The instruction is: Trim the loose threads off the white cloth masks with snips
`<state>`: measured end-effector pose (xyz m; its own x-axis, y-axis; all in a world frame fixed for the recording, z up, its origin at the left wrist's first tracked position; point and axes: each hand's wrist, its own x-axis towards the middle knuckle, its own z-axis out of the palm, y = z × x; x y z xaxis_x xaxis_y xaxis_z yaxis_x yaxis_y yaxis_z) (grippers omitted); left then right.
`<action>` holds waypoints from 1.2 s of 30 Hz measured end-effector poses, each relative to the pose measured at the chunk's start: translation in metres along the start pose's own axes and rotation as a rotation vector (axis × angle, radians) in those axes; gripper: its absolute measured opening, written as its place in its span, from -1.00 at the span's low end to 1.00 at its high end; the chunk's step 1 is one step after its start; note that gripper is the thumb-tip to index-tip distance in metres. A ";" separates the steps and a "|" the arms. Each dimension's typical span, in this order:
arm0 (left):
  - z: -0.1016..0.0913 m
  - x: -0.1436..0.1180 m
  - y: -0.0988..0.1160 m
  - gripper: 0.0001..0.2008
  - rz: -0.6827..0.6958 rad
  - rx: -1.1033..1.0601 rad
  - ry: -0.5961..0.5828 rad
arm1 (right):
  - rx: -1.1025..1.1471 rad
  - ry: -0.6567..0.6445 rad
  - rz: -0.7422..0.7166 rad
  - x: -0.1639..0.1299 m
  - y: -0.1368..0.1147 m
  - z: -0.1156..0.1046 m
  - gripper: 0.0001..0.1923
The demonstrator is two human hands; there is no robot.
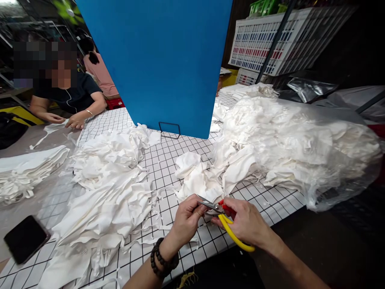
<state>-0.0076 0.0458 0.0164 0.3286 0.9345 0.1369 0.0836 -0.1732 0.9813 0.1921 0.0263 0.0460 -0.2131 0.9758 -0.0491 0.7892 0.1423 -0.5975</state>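
My right hand (248, 220) is closed on a pair of scissors (231, 233) with red and yellow handles. The blades point left, their tips reaching my left hand (188, 218). Thumb and fingers of that left hand are pinched together beside the blades; what lies between them is hidden, though white cloth is close by. Just beyond both hands lies a small heap of white cloth pieces (200, 182). To the left spreads a larger pile of white cloth pieces (111, 204) with thin straps trailing toward my left hand.
A clear plastic bag (325, 140) full of white cloth bulges at the right. The blue board (162, 68) stands upright on the grid-patterned tablecloth (168, 160). A phone (26, 239) lies at left. Across the table, a co-worker (70, 96) handles white cloth. White crates (270, 40) stand behind.
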 end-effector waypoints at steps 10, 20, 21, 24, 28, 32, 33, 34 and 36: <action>-0.004 -0.003 0.000 -0.76 -0.042 -0.065 -0.021 | 0.032 0.014 -0.052 0.005 -0.003 0.003 -0.72; -0.048 -0.016 0.000 -0.80 -0.072 -0.103 0.259 | 0.518 0.127 0.153 0.023 0.058 0.026 -0.65; -0.057 -0.020 0.002 -0.80 -0.076 -0.074 0.289 | 0.509 0.144 0.153 0.027 0.061 0.031 -0.60; -0.079 -0.036 0.010 -0.80 -0.084 0.011 0.287 | 0.500 0.133 0.098 0.037 0.061 0.045 -0.66; -0.100 -0.064 0.016 -0.76 -0.103 0.073 0.148 | 0.562 0.068 0.057 0.037 0.053 0.047 -0.80; -0.119 -0.083 0.007 -0.75 -0.124 0.038 0.266 | 0.818 -0.118 0.030 0.026 0.047 0.021 -0.74; -0.124 -0.085 0.003 -0.75 -0.128 0.026 0.315 | 0.840 -0.185 0.017 0.023 0.045 0.014 -0.73; -0.129 -0.087 -0.002 -0.76 -0.129 0.013 0.362 | 0.833 -0.252 0.010 0.021 0.044 0.009 -0.74; -0.138 -0.087 -0.012 -0.78 -0.137 -0.015 0.433 | 0.767 -0.340 0.029 0.020 0.043 0.003 -0.75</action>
<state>-0.1672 0.0092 0.0110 -0.1085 0.9930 0.0459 0.0841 -0.0369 0.9958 0.2197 0.0510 0.0167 -0.4581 0.8565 -0.2378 0.2128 -0.1541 -0.9649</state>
